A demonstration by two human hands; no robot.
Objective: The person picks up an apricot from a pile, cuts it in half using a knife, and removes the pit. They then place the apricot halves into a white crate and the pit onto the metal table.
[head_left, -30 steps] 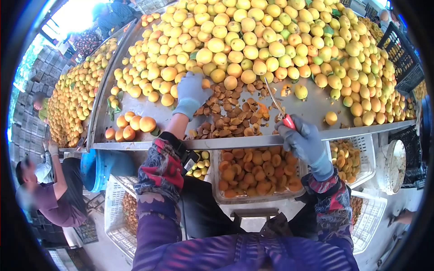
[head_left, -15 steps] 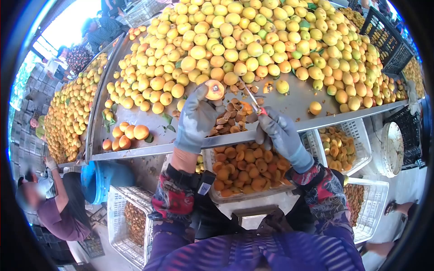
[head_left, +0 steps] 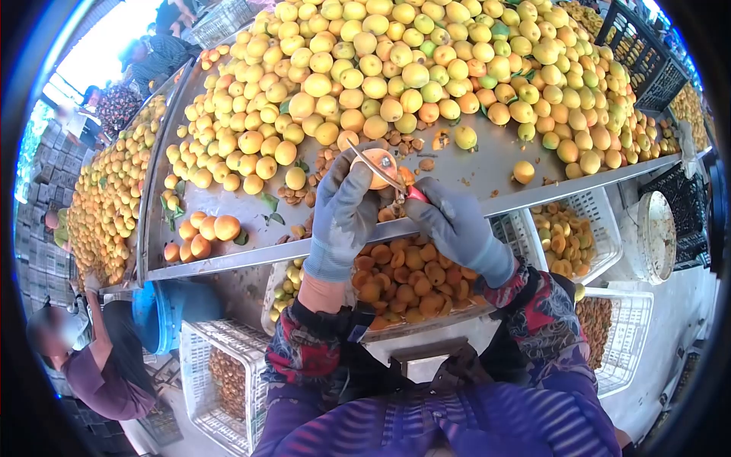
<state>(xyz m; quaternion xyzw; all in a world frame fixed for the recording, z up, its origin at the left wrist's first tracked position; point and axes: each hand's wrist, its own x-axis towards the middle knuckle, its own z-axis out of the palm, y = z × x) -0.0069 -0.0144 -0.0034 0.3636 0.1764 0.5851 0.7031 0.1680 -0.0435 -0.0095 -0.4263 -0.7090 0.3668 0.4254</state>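
Gloved in grey, my left hand is closed around a cut orange fruit, its cut face turned up. My right hand, also gloved, grips the red handle of a knife. The thin blade lies across the fruit's face, pointing up and left. Behind both hands a big heap of yellow-orange fruits covers much of the metal table. Brown pits lie on the table around the fruit. Below my hands, a crate of cut fruit halves stands under the table's edge.
Several whole fruits sit at the table's left front. A blue bucket and a white crate of pits stand lower left. At right are another crate of halves and a white bucket. A person is at far left.
The knife has come left from the table onto the fruit, and my right hand has moved left with it. My left hand has shifted slightly right and down with the fruit. The camera view has shifted.
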